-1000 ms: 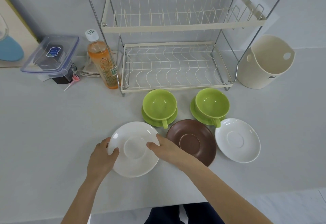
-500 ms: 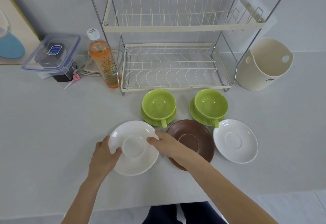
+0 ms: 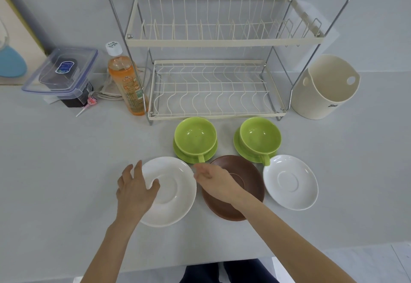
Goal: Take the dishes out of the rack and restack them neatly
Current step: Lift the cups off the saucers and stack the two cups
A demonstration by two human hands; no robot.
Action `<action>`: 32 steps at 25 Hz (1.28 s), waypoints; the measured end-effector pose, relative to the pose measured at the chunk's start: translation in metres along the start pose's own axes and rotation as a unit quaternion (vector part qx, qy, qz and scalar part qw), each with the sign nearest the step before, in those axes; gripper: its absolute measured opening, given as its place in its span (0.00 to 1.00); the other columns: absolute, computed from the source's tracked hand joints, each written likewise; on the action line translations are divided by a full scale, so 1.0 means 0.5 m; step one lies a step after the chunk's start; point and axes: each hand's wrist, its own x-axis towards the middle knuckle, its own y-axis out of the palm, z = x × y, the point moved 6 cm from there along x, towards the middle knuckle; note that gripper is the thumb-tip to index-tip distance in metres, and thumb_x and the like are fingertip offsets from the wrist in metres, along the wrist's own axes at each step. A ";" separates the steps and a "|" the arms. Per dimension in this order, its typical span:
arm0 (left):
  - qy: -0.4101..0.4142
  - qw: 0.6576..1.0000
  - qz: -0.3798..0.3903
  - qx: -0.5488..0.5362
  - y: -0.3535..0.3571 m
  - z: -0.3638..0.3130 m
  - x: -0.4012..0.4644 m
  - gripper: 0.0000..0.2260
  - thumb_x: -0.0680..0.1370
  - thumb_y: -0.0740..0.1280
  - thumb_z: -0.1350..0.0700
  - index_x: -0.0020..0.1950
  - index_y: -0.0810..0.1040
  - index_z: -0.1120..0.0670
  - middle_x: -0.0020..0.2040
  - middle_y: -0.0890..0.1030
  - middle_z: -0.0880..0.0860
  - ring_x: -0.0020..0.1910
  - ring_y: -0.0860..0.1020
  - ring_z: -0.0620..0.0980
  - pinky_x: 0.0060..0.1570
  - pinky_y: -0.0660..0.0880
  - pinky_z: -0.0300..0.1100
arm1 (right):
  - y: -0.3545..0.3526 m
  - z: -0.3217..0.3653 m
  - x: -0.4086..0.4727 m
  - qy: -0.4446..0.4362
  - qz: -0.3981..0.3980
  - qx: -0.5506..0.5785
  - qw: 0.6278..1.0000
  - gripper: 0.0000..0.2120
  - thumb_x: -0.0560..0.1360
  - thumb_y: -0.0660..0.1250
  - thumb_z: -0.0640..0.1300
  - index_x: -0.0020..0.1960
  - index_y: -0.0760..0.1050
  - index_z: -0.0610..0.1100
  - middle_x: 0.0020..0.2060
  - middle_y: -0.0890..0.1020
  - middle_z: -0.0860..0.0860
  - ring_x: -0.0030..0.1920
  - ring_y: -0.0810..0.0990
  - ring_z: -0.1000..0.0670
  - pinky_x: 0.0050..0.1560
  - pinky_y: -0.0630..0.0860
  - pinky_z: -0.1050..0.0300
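Observation:
A white saucer (image 3: 175, 193) lies flat on the counter in front of me. My left hand (image 3: 135, 191) hovers over its left rim with fingers spread and the thumb on the plate. My right hand (image 3: 216, 182) is at its right rim, fingers loose and blurred, lying over a brown saucer (image 3: 249, 171). A second white saucer (image 3: 290, 181) sits to the right of the brown one. Behind them stand two green cups on green saucers, the left cup (image 3: 195, 135) and the right cup (image 3: 260, 134). The two-tier wire dish rack (image 3: 213, 42) holds nothing.
An orange drink bottle (image 3: 127, 82) stands against the rack's left leg. A clear lidded box (image 3: 62, 73) and a lollipop (image 3: 90, 102) lie further left. A cream utensil holder (image 3: 327, 86) stands right of the rack. The counter's front edge runs just below my forearms.
Both hands gripped the near white saucer's rims before; now the left hand's fingers have spread open and the right hand's fingers have come off the rim. The saucer stays flat.

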 end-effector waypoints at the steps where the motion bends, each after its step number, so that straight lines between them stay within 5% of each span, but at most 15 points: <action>1: 0.015 1.000 -0.011 -0.012 -0.004 -0.016 0.001 0.29 0.75 0.64 0.54 0.73 0.57 0.56 0.73 0.58 0.59 0.71 0.57 0.61 0.65 0.61 0.56 | -0.017 -0.004 -0.002 0.002 -0.021 -0.001 1.000 0.16 0.77 0.56 0.44 0.63 0.71 0.41 0.60 0.79 0.42 0.61 0.75 0.43 0.62 0.67 0.55; 6: 0.069 0.992 -0.014 -0.103 0.004 -0.097 0.002 0.21 0.75 0.64 0.57 0.67 0.67 0.57 0.64 0.72 0.59 0.61 0.72 0.56 0.58 0.66 0.45 | -0.124 -0.036 -0.014 0.007 -0.130 0.031 0.991 0.16 0.76 0.58 0.43 0.62 0.73 0.46 0.52 0.82 0.46 0.51 0.78 0.50 0.51 0.68 0.65; 9: 0.061 0.988 0.022 -0.140 0.034 -0.132 -0.007 0.15 0.75 0.63 0.57 0.62 0.72 0.57 0.57 0.78 0.56 0.50 0.75 0.51 0.50 0.66 0.39 | -0.192 -0.085 -0.030 0.034 -0.191 0.097 0.976 0.15 0.75 0.60 0.42 0.62 0.72 0.45 0.47 0.82 0.45 0.50 0.79 0.47 0.60 0.72 0.52; 13: 0.023 0.980 0.078 -0.184 0.084 -0.157 -0.020 0.13 0.76 0.62 0.58 0.59 0.73 0.58 0.51 0.80 0.57 0.51 0.78 0.56 0.54 0.72 0.45 | -0.251 -0.162 -0.054 0.086 -0.234 0.162 0.955 0.17 0.76 0.58 0.40 0.64 0.68 0.42 0.43 0.81 0.45 0.53 0.79 0.42 0.60 0.73 0.44; 17: -0.060 0.910 0.179 -0.369 0.136 -0.185 -0.039 0.05 0.77 0.60 0.60 0.48 0.75 0.56 0.46 0.80 0.55 0.42 0.79 0.49 0.41 0.74 0.40 | -0.235 -0.219 -0.063 0.184 -0.170 0.301 0.920 0.12 0.77 0.57 0.42 0.60 0.68 0.41 0.39 0.78 0.47 0.40 0.79 0.49 0.39 0.75 0.59; 21: -0.107 0.859 0.206 -0.457 0.169 -0.190 -0.041 0.06 0.78 0.58 0.57 0.44 0.74 0.54 0.45 0.79 0.55 0.44 0.79 0.49 0.41 0.74 0.39 | -0.215 -0.227 -0.048 0.199 -0.102 0.366 0.903 0.09 0.79 0.55 0.44 0.48 0.72 0.42 0.39 0.78 0.48 0.39 0.78 0.52 0.39 0.72 0.60; 27: -0.157 0.869 0.137 -0.448 0.174 -0.204 -0.022 0.15 0.80 0.53 0.51 0.35 0.66 0.53 0.33 0.69 0.52 0.31 0.68 0.47 0.33 0.64 0.38 | -0.231 -0.241 -0.021 0.192 -0.118 0.364 0.904 0.15 0.79 0.54 0.50 0.37 0.69 0.44 0.30 0.70 0.49 0.32 0.71 0.52 0.34 0.68 0.61; 32: -0.072 0.894 0.098 -0.430 0.189 -0.242 -0.058 0.15 0.80 0.52 0.52 0.33 0.65 0.52 0.32 0.70 0.51 0.31 0.66 0.46 0.34 0.63 0.38 | -0.279 -0.262 -0.027 0.126 -0.154 0.415 0.888 0.16 0.78 0.56 0.48 0.33 0.66 0.45 0.26 0.66 0.50 0.29 0.67 0.52 0.32 0.66 0.62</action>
